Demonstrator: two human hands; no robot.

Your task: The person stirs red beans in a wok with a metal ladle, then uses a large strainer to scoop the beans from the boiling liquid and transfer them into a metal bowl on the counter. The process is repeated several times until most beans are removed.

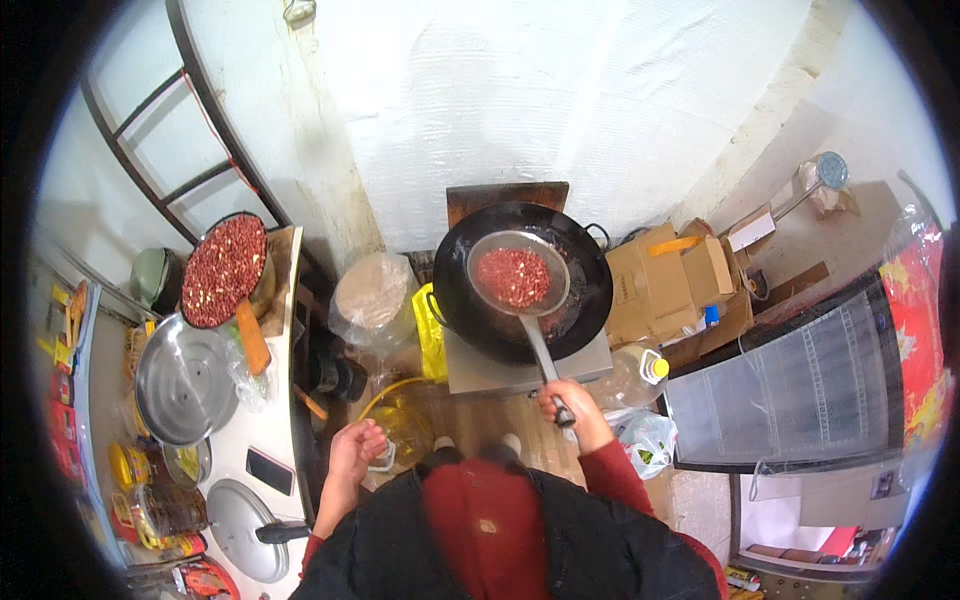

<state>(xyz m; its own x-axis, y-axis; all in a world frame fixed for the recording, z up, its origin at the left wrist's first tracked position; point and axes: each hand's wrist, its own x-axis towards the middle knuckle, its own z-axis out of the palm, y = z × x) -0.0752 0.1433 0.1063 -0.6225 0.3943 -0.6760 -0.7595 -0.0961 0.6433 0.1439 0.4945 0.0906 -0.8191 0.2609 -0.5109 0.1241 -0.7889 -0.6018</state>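
Observation:
My right hand is shut around the handle of a metal strainer ladle. The bowl of the ladle is over a black wok and carries a heap of red-skinned peanuts. Dark residue shows on the wok's inner wall beside the ladle. Under the wok sits a stove with a steel top. My left hand hangs half-curled near the side counter, with nothing visible in it.
On the left counter, a pan heaped with red peanuts, a steel basin, a phone and a pot lid stand close together. Cardboard boxes and a yellow-capped plastic jug flank the stove. A yellow hose crosses the floor.

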